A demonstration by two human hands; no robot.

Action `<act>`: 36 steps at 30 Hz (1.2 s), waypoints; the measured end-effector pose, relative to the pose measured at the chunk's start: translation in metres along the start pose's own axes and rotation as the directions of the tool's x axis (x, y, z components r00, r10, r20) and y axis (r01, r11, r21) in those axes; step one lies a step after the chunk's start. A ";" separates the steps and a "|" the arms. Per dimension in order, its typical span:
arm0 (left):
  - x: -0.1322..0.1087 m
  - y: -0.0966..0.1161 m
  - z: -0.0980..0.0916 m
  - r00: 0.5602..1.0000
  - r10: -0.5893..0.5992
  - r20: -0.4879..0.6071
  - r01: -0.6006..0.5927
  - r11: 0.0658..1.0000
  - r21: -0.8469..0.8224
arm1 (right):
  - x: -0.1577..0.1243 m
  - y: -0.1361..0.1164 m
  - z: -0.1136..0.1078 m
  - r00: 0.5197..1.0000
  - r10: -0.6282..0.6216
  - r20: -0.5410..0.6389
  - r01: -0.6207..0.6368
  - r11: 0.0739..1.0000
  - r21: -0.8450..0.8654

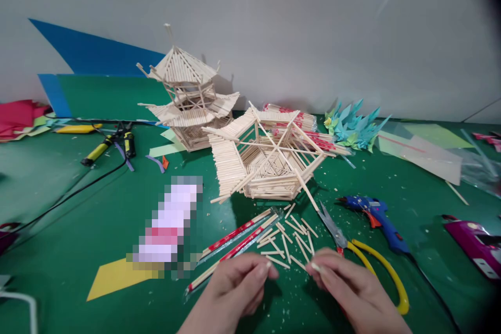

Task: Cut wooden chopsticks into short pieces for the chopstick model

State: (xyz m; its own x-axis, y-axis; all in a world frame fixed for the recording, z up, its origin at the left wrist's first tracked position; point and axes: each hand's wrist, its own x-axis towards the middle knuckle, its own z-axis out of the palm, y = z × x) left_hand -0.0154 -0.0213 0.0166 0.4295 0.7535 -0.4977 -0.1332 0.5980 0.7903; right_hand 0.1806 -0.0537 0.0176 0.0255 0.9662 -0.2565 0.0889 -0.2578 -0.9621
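Note:
At the bottom centre, my left hand [239, 292] is closed with thumb and forefinger pinched; a tiny pale bit shows at the tips, too small to name. To its right, my right hand [346, 284] pinches a small piece of wooden stick [315, 267]. The hands are apart, just below a scatter of short cut sticks [285, 242]. Beyond them stands a partly roofed wooden stick frame [274, 167] with open beams on its right. Two red-banded packs of sticks [238, 237] lie to the left of the scatter.
A tiered stick pagoda [188, 99] stands at the back. Yellow-handled scissors [368, 261] and a blue glue gun [378, 216] lie right; a purple tool [473, 245] is farther right. Pliers [113, 143] lie left, folded paper leaves [356, 122] behind. A yellow sheet [113, 276] is near left.

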 end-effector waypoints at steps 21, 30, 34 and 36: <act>0.022 0.004 0.020 0.980 0.194 -0.055 -0.193 0.981 0.016 | 0.038 -0.009 0.039 0.971 -0.237 -0.041 0.231 0.967 -0.106; 0.021 0.005 0.022 0.988 0.151 -0.016 -0.152 0.987 -0.055 | 0.035 -0.006 0.043 0.969 -0.241 -0.049 0.236 0.968 -0.088; 0.021 0.007 0.024 0.988 0.152 -0.007 -0.152 0.986 -0.062 | 0.034 -0.009 0.043 0.971 -0.235 -0.038 0.231 0.969 -0.093; 0.020 0.008 0.024 0.988 0.157 -0.012 -0.157 0.986 -0.058 | 0.034 -0.009 0.043 0.970 -0.240 -0.045 0.234 0.966 -0.107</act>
State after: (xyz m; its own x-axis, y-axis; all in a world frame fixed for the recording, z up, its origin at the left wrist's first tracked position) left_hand 0.0139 -0.0077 0.0211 0.3928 0.8412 -0.3717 -0.2507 0.4868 0.8368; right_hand 0.1380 -0.0189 0.0135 0.0480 0.9987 -0.0141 0.1979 -0.0234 -0.9799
